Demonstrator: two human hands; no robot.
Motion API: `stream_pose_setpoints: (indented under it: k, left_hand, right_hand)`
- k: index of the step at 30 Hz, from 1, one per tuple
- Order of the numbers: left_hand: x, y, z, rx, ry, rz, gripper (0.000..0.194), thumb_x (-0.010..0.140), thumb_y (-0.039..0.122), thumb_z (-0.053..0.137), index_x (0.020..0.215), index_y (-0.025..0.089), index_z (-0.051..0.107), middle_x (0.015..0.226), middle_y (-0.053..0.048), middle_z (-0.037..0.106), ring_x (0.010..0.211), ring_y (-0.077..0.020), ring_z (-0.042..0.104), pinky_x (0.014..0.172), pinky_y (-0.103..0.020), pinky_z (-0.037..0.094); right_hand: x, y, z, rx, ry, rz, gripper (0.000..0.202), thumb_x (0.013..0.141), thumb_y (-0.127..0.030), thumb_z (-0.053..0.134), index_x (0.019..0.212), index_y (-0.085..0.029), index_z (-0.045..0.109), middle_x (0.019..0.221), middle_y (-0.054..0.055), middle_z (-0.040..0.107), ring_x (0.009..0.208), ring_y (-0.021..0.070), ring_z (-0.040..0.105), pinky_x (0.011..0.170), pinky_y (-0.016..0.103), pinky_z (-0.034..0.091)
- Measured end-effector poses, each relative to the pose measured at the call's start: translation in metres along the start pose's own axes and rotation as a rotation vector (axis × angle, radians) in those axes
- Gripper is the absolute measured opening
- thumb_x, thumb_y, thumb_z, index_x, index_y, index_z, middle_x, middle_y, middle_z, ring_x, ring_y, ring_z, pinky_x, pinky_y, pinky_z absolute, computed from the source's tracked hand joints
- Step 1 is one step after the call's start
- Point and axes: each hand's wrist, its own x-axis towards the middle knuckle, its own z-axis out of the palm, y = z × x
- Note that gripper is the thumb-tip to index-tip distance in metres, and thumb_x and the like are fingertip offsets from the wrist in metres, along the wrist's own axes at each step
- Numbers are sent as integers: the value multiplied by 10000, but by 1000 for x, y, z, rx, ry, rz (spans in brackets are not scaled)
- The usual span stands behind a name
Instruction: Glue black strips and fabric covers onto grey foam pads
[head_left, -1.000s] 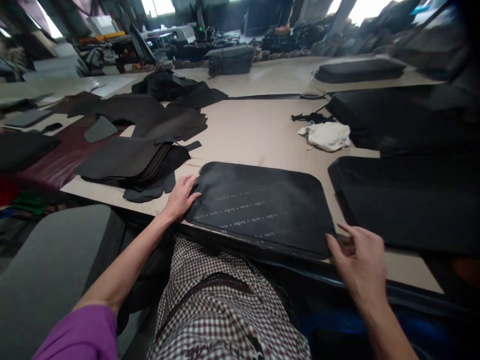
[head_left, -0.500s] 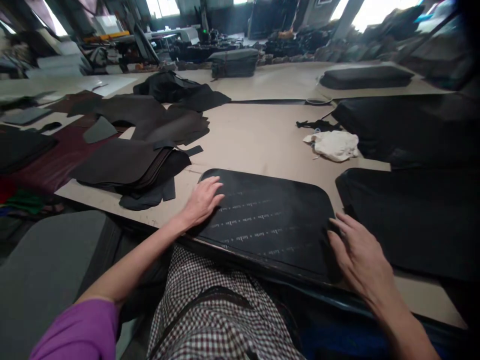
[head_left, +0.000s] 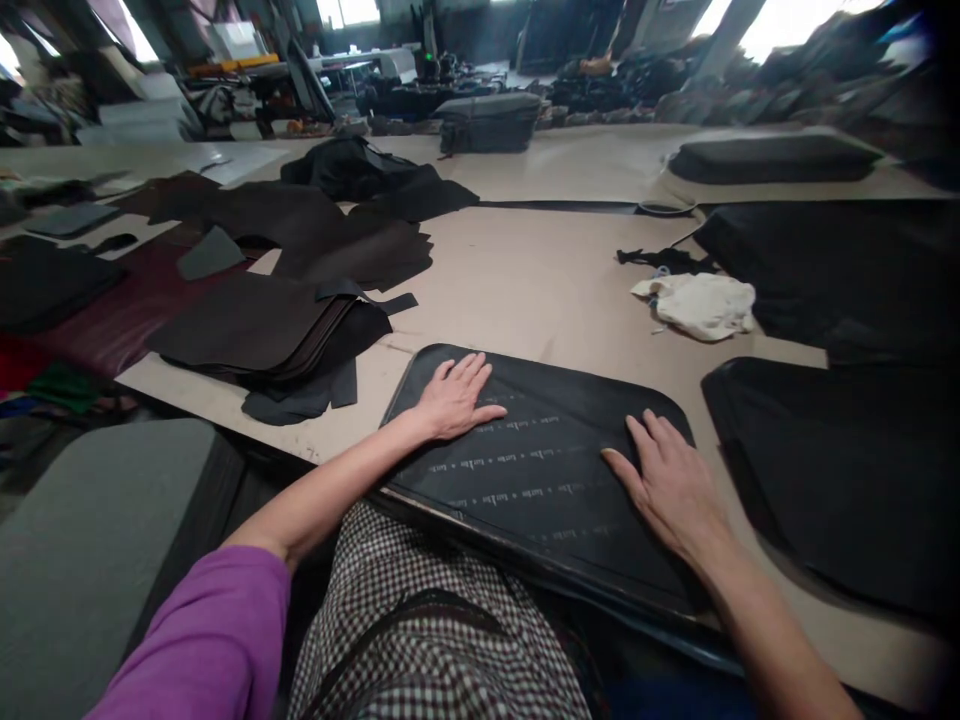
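Observation:
A black padded panel [head_left: 525, 480] with rows of pale printed lettering and rounded corners lies at the table's front edge, before my body. My left hand [head_left: 459, 397] rests on its upper left part, fingers spread. On the panel's right part lies my right hand [head_left: 671, 480], palm down with the fingers apart. Neither hand grips anything. To the right, a second black panel [head_left: 840, 470] sits beside the first. Behind them is a crumpled white cloth [head_left: 701, 305] next to a small black strip of material [head_left: 664, 260].
Stacked dark brown pieces [head_left: 240, 325] lie left on the beige table [head_left: 525, 270]. Farther back are dark sheets [head_left: 322, 235] and a bundled grey stack [head_left: 489, 122]. A grey-topped stack [head_left: 97, 530] stands at the lower left.
Both hands have moved inward from the panel's side edges onto its top. The view has shifted slightly, and the second panel appears farther right and lower.

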Motion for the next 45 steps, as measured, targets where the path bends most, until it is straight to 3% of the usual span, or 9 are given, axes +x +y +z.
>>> stream_pose_setpoints:
  k: [4,9,16,21,30,35,40,42,45]
  left_hand:
    - [-13,-23,-1,17,3,-127,883,1020,733,247,1647,116,321,1743,-149,232,1627,-277,195,1311,-491,184]
    - [-25,-37,1,68,15,-205,909,1018,729,242,1643,74,313,1739,-175,229,1619,-302,215,1302,-499,211]
    - [-25,-55,23,124,69,-220,919,1009,720,211,1641,62,322,1729,-214,237,1615,-347,210,1271,-541,240]
    - [-24,-60,28,125,93,-276,942,982,750,240,1626,74,363,1711,-280,224,1595,-430,219,1229,-591,291]
    - [-27,-62,25,128,140,-311,848,1006,677,260,1589,83,420,1662,-265,352,1536,-421,349,1194,-572,363]
    - [-22,-46,14,168,249,-217,747,1020,600,322,1517,72,502,1632,-276,389,1524,-438,345,1197,-621,329]
    - [-3,8,-14,-3,207,117,485,1049,472,411,1377,166,595,1449,-156,587,1380,-282,506,1196,-445,388]
    - [5,22,-19,-36,170,132,402,1040,426,468,1316,177,620,1377,-133,621,1301,-261,543,1160,-422,419]
    - [10,22,-15,-39,139,67,342,1034,392,505,1282,190,625,1358,-121,616,1276,-258,544,1120,-423,442]
  right_hand:
    - [1,1,-1,8,3,4,713,1082,-592,333,1544,-64,461,1617,253,422,1507,386,404,1171,563,425]
    - [1,-5,-13,-8,-6,64,746,1086,-604,290,1508,-25,496,1596,280,436,1499,382,414,1198,554,390]
    - [-9,-16,-24,-61,-11,310,683,1087,-559,339,1507,-44,493,1584,293,442,1492,388,414,1167,552,403]
    - [-13,-17,-28,13,32,459,552,1084,-397,399,1503,-45,473,1522,266,523,1409,357,500,1121,502,444]
    - [-12,-14,-35,136,62,503,472,1070,-315,402,1478,-92,481,1442,220,585,1318,333,546,1080,470,459]
    - [-12,-15,-33,142,83,493,458,1053,-300,423,1470,-130,506,1433,211,584,1307,352,538,1075,510,458]
    - [-15,-19,-33,127,114,461,442,1047,-297,405,1396,-97,589,1404,240,600,1279,374,556,1054,533,468]
    - [-16,-17,-30,90,132,453,447,1049,-326,401,1364,-95,618,1384,234,615,1241,369,584,1037,523,481]
    - [-15,-9,-22,47,130,430,495,1054,-400,381,1343,-89,636,1374,222,622,1181,377,613,985,516,513]
